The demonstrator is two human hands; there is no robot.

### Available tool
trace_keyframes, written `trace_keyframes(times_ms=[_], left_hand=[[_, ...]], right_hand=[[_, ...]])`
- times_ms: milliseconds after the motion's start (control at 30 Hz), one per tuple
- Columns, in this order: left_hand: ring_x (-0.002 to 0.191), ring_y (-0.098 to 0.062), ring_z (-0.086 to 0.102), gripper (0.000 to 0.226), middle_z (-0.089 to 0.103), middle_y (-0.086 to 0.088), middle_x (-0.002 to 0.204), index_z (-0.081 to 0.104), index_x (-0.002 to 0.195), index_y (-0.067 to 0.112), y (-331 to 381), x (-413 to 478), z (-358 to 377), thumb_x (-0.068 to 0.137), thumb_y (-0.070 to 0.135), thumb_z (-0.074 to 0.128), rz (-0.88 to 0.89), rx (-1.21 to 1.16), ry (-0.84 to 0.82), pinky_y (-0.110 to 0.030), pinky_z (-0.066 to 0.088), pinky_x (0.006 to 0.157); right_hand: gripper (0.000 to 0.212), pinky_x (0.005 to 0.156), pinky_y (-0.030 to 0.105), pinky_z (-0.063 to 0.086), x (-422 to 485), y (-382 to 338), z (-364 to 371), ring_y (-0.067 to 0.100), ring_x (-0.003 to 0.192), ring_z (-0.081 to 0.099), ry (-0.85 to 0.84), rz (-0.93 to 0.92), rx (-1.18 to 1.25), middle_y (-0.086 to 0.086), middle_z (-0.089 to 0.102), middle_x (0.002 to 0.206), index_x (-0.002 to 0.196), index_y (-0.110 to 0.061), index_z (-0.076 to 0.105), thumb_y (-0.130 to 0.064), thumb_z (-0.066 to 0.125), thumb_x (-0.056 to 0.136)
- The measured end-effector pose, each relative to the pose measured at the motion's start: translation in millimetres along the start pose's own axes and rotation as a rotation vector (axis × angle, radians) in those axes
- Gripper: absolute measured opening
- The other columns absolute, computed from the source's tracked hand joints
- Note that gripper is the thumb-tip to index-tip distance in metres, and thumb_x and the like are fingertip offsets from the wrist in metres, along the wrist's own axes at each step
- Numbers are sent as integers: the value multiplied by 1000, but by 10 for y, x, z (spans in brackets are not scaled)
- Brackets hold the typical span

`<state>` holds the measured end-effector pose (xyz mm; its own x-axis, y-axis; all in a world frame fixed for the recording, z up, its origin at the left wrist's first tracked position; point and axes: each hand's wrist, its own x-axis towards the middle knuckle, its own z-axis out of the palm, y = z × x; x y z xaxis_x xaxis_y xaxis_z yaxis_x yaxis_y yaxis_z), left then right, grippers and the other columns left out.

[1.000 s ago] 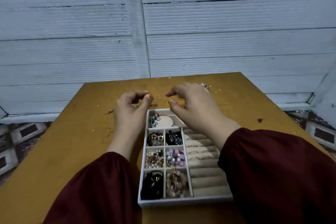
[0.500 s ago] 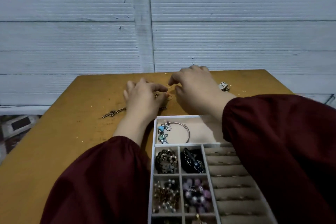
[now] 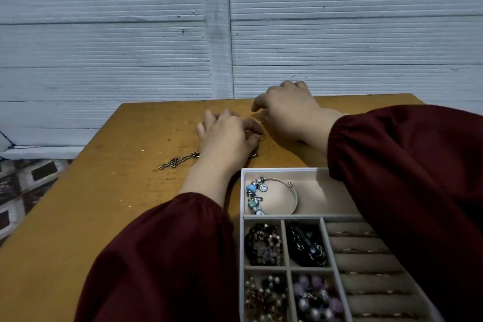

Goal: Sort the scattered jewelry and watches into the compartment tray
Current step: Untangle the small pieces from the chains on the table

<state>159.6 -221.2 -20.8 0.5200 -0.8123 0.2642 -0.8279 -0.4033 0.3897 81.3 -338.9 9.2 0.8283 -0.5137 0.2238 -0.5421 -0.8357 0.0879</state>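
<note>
Your curled left hand (image 3: 230, 138) hides the middle of the chain (image 3: 177, 161). Your right hand (image 3: 290, 110) is bent too, and I cannot tell what either grips. Your sleeve (image 3: 405, 178) covers the tray (image 3: 242, 191) at lower right. The table (image 3: 104, 204) is brown and the wall (image 3: 104, 34) white.

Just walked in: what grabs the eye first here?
The left hand and the right hand sit close together beside small gold rings, far across the wooden table. Near right, a white compartment tray holds a charm bracelet in its top compartment. A loose chain lies partly under the left hand.

Chain (image 3: 178, 161) lies on the table (image 3: 104, 217), left of the tray (image 3: 274, 170).
</note>
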Motion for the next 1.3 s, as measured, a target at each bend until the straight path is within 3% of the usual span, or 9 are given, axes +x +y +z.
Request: trace_keyframes(times_ms=[167,667,933,1100,1167,1300], left_hand=[[117,-27,29,19,49,2,119,66,106,42,-10,-6,16,89,39,58,-27,-35,-29,-38,21,91],[120,-26,30,16,50,0,121,57,100,30,26,0,33,84,34,60,-82,-79,-42,-36,23,93],[109,-21,36,11,60,12,98,56,93,30,-10,-6,39,83,28,61,-20,-195,19,-32,22,80],[106,-18,37,10,60,14,87,58,93,30,-41,-4,40,84,26,60,2,-245,31,-32,22,79],[106,-18,37,9,59,15,86,57,92,31,-45,-7,35,86,25,59,7,-247,41,-31,21,79],[107,-17,38,13,54,17,84,54,87,34,-46,-6,38,88,21,56,-6,-267,78,-29,18,77]], right_hand=[[30,101,42,24,15,38,82,32,122,40,-88,-20,-37,3,53,130,125,-39,55,-37,40,99],[17,101,43,25,110,30,120,32,120,41,-120,35,51,5,52,122,110,-29,57,-28,47,96],[3,101,43,25,236,54,126,31,124,35,-229,59,34,5,51,124,97,-32,51,-31,51,94],[14,101,49,34,308,103,172,33,121,39,-293,121,90,3,54,121,83,-34,48,-40,59,88],[17,98,46,35,311,110,178,33,118,42,-279,149,146,5,56,118,79,-32,48,-39,61,87],[12,88,35,31,237,83,131,27,113,47,-180,104,192,-1,60,103,90,-29,51,-27,63,89]])
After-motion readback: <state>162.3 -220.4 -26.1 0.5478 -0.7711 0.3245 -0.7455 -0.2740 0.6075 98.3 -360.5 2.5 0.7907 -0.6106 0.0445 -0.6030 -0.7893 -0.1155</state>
